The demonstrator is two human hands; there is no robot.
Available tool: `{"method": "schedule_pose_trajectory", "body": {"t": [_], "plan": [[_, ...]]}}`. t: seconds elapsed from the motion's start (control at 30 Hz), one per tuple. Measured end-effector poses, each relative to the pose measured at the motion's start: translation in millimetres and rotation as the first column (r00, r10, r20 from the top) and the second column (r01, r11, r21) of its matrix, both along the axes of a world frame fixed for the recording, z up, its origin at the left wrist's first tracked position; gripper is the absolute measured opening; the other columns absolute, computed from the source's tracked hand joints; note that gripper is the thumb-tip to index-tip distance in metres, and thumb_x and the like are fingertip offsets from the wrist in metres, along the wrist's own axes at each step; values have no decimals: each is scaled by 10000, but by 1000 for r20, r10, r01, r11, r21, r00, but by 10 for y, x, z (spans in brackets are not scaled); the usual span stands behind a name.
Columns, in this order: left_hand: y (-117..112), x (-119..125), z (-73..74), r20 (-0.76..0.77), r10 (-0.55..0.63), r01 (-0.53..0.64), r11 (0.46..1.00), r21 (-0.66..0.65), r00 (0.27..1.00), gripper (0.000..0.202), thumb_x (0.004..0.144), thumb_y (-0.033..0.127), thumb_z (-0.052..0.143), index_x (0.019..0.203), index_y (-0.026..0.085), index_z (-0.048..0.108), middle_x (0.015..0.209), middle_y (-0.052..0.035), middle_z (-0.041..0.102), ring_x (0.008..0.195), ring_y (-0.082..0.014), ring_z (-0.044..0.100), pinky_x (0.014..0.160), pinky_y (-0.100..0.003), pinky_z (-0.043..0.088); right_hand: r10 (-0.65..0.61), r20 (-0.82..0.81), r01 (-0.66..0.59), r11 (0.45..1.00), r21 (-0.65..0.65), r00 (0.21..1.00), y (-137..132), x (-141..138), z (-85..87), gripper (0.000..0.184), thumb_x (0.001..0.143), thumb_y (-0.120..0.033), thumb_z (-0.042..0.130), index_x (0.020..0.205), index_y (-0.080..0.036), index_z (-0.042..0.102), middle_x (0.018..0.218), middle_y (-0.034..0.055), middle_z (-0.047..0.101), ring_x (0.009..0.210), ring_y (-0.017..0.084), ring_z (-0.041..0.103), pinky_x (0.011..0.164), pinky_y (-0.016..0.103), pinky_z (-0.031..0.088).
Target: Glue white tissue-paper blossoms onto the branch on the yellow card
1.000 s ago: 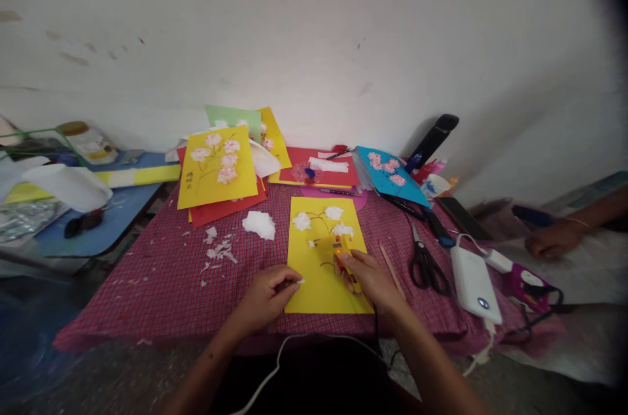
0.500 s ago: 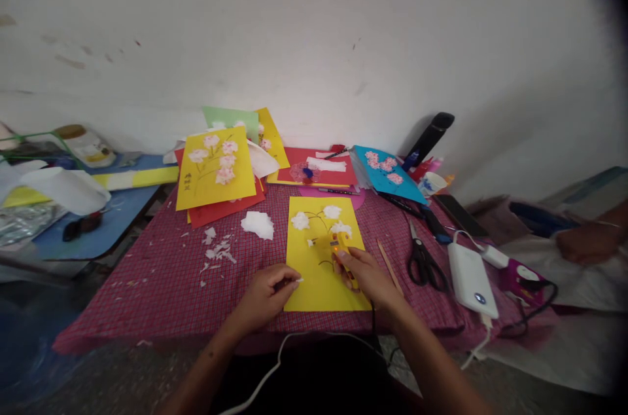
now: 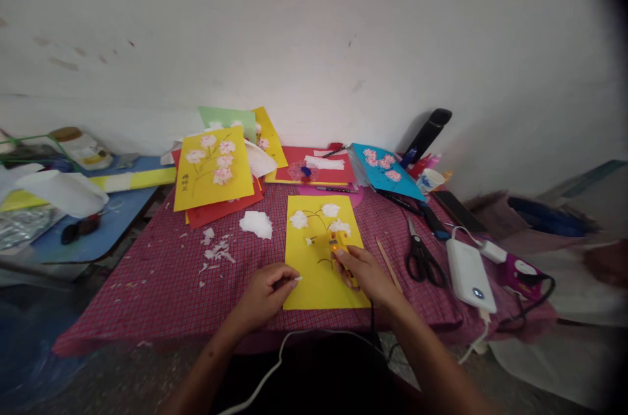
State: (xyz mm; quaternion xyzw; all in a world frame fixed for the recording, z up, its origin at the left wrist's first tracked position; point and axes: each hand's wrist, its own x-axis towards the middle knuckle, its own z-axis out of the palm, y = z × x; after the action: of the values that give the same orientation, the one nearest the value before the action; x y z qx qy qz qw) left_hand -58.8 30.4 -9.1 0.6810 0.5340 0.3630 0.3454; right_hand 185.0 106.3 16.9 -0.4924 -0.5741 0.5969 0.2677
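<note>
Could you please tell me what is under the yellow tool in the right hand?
Below the yellow tool lies the yellow sheet, with a white flower near the tool's far end. Areas covered by the tool and right hand cannot be seen.

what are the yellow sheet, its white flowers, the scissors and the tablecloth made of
Yellow sheet: probably matte card, flat and evenly coloured.
White flowers: likely crumpled paper, given the ragged edges.
Scissors: pale grey blades, probably metal; black handles, maybe plastic.
Tablecloth: apparently checked fabric, draping at the edge.
</note>
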Motion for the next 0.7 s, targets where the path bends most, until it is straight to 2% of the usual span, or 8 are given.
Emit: {"method": "schedule_pose_trajectory", "body": {"t": [0.33,0.7], "plan": [[-12,2,-8,-2,1,-1,1000,0,1000,147,944,251,552,979,210,689,964,-25,726,902,-164,654,828,-290,492,-6,16,6,999,-36,1000,-30,-4,57,465,860,-645,542,727,-199,552,601,-31,493,470,106,439,443,241,277],[-3,3,25,-11,-2,2,1000,-3,1000,154,936,252,545,969,215,690,959,-28,729,900,-171,656,828,-296,498,4,2,-4,1000,14,1000,-15,-28,90,472,859,-649,540,697,-205,548,578,-28,494,475,114,431,479,262,302]]}}
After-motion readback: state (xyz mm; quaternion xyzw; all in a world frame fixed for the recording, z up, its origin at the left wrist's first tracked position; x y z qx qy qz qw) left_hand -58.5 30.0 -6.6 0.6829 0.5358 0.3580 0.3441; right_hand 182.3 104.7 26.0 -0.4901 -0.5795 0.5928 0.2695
